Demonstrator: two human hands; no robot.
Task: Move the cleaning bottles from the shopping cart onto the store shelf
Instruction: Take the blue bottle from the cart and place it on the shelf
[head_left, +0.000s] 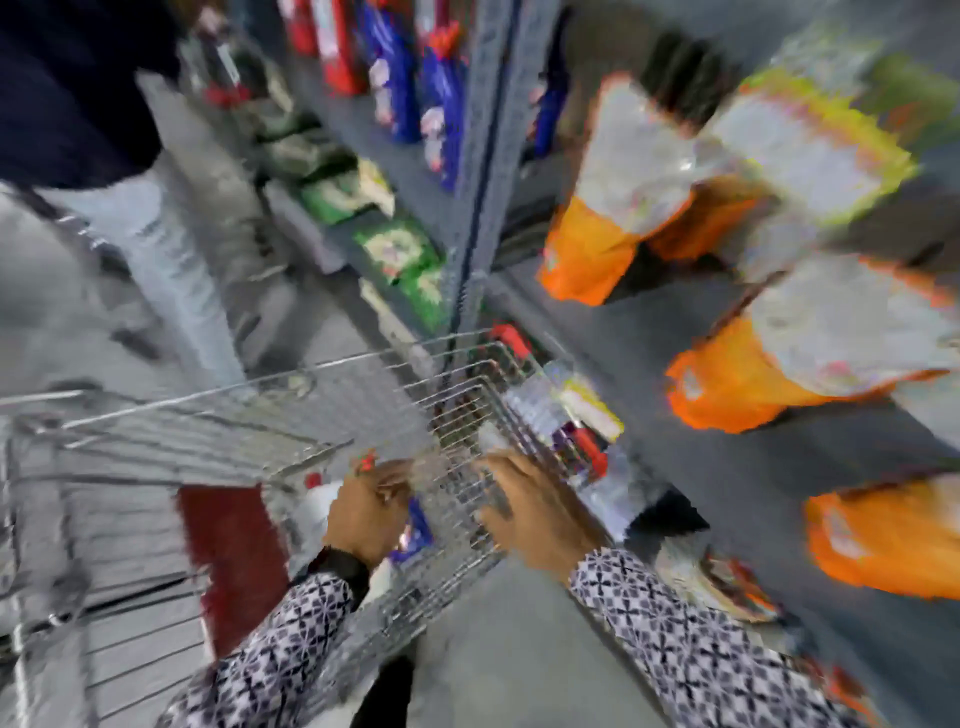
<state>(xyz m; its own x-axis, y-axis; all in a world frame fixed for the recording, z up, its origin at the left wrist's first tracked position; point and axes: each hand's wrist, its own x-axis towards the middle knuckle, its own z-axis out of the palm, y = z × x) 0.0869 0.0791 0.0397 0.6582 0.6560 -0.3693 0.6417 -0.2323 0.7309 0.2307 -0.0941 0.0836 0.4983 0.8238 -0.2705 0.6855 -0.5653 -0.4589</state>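
1. We see what may be a white cleaning bottle (317, 506) low in the shopping cart (218, 415), at lower centre of the frame; blur hides its details.
2. Our left hand (366, 514) reaches down inside the cart just beside that bottle; we cannot tell whether its grip is spread or closed.
3. Our right hand (535, 512) rests on the cart's wire edge, fingers loosely spread.
4. The store shelf (675, 353) fills the right, carrying orange bags (727, 389).

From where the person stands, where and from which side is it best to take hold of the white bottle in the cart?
Probably around the white bottle near its red-capped top, reaching down from above with the left hand, since the cart walls close its sides. Blur hides its exact shape.
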